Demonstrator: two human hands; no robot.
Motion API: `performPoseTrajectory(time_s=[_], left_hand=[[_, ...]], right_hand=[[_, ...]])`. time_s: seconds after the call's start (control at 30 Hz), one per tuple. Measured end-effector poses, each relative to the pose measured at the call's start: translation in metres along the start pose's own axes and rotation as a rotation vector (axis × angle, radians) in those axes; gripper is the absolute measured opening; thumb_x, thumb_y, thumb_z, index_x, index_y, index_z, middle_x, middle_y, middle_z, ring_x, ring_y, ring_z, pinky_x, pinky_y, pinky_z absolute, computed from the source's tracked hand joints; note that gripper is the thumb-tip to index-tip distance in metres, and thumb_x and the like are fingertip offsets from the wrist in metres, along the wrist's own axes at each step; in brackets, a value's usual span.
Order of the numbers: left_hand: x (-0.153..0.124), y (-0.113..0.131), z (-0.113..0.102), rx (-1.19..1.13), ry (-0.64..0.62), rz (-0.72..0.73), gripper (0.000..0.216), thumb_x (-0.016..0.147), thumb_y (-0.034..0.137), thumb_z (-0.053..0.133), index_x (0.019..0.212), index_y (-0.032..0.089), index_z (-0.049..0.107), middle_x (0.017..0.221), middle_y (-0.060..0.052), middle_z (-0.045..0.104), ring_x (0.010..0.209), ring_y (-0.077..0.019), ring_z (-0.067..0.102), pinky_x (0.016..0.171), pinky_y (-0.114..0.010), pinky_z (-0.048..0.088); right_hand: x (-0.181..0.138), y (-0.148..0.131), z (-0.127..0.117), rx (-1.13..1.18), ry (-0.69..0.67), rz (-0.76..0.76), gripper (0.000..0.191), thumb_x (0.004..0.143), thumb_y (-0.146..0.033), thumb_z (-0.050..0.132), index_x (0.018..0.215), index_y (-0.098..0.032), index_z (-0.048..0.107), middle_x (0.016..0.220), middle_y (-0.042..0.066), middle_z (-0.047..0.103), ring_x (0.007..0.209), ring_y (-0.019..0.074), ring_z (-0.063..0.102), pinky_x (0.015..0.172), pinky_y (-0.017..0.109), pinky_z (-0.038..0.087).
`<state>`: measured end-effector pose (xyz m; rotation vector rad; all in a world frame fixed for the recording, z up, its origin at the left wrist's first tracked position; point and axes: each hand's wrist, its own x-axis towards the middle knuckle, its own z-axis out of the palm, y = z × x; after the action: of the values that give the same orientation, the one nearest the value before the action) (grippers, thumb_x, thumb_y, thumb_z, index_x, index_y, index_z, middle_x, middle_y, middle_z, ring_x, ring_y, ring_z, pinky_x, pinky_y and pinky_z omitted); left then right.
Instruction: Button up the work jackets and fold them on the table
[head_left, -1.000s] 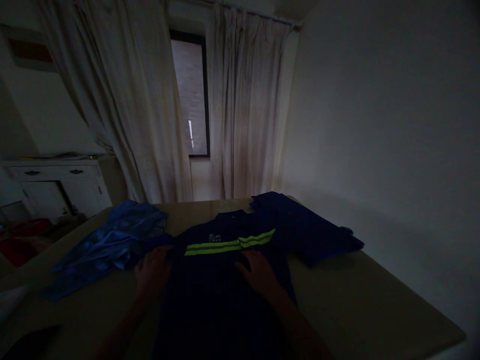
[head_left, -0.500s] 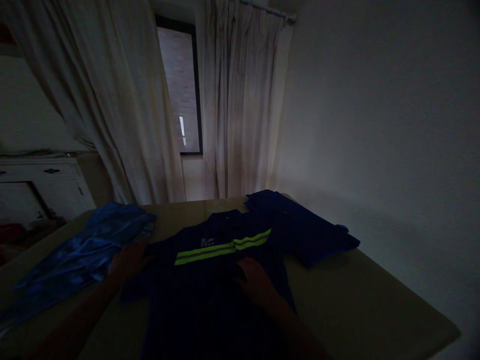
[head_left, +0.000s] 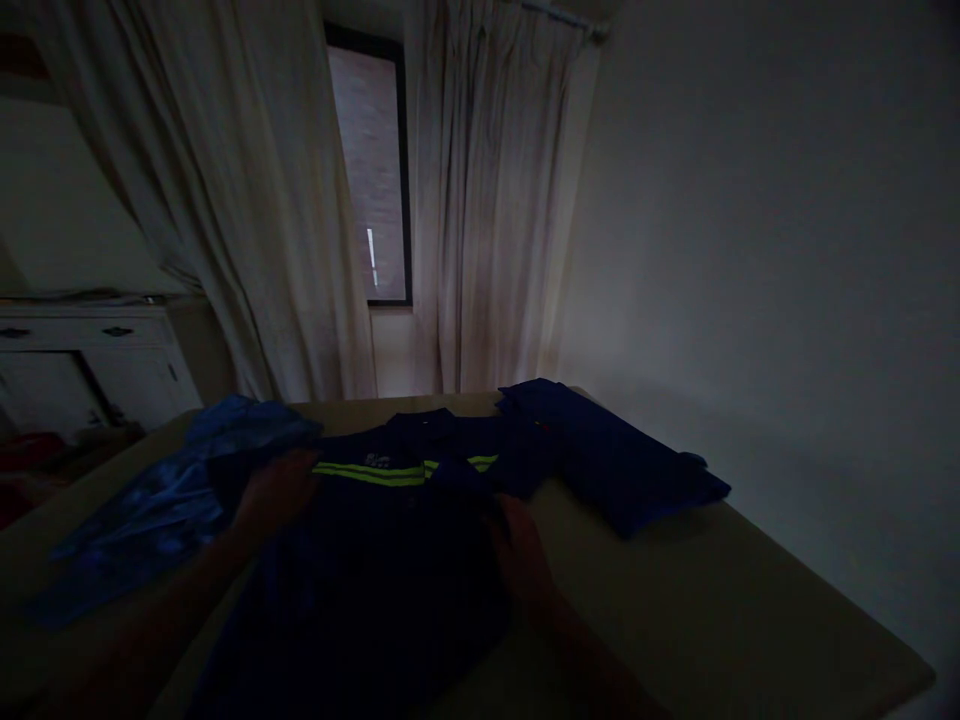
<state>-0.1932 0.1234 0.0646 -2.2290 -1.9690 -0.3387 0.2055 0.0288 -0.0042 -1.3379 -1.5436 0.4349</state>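
A dark navy work shirt (head_left: 390,540) with yellow-green reflective stripes lies front up, its collar pointing away from me. My left hand (head_left: 281,488) is closed on the shirt's left side near the sleeve; the fingertips are hard to see in the dark. My right hand (head_left: 519,540) grips the opposite side of the shirt, where the cloth is raised and bunched over part of the stripe. A shiny blue garment (head_left: 172,500) lies crumpled beside my left hand. To the right of the shirt rests a folded navy garment (head_left: 622,460).
Everything lies on a dull yellowish padded surface (head_left: 720,610), with a corner at lower right. A pale wall (head_left: 772,250) runs along the right. Curtains (head_left: 495,220) and a window (head_left: 375,180) are behind. A white cabinet (head_left: 127,360) stands at far left.
My right hand has taken hold of the shirt's right side and lifted it inward, covering part of the stripe. The shirt has shifted left. My left hand has moved slightly up and right.
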Motion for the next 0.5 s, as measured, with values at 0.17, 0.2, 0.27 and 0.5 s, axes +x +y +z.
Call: performPoseTrajectory(time_s=[0.17,0.2,0.27,0.5], left_hand=[[-0.041,0.052,0.066,-0.129,-0.282,0.135,0.068,0.091,0.064,0.053,0.150,0.033,0.051,0.160,-0.010,0.047,0.144,-0.0400,0.044,0.118,-0.065,0.029],[-0.046,0.059,0.071,-0.131,-0.300,0.103,0.072,0.089,0.069,0.052,0.153,0.036,0.047,0.164,-0.010,0.040,0.148,-0.0437,0.038,0.117,-0.072,0.025],[-0.047,0.068,0.075,-0.133,-0.306,0.052,0.076,0.090,0.073,0.046,0.156,0.037,0.040,0.168,-0.010,0.030,0.152,-0.0465,0.027,0.114,-0.077,0.019],[-0.001,0.066,0.075,-0.103,-0.246,0.107,0.070,0.096,0.066,0.041,0.159,0.035,0.035,0.170,-0.007,0.026,0.155,-0.0425,0.022,0.118,-0.071,0.017]], right_hand=[[0.008,0.000,-0.023,0.274,0.337,0.136,0.052,0.099,-0.056,0.044,0.140,-0.027,0.056,0.134,0.012,0.064,0.132,0.0303,0.053,0.109,0.049,0.043],[0.010,0.000,-0.030,0.328,0.409,0.141,0.055,0.098,-0.056,0.045,0.143,-0.026,0.054,0.135,0.012,0.063,0.132,0.0310,0.054,0.109,0.050,0.043],[0.014,0.000,-0.043,0.410,0.533,0.156,0.058,0.095,-0.056,0.048,0.144,-0.024,0.053,0.132,0.013,0.064,0.127,0.0327,0.056,0.106,0.051,0.044],[0.017,0.011,-0.045,0.479,0.562,0.111,0.062,0.090,-0.052,0.053,0.146,-0.024,0.052,0.134,0.015,0.063,0.124,0.0332,0.058,0.103,0.052,0.045]])
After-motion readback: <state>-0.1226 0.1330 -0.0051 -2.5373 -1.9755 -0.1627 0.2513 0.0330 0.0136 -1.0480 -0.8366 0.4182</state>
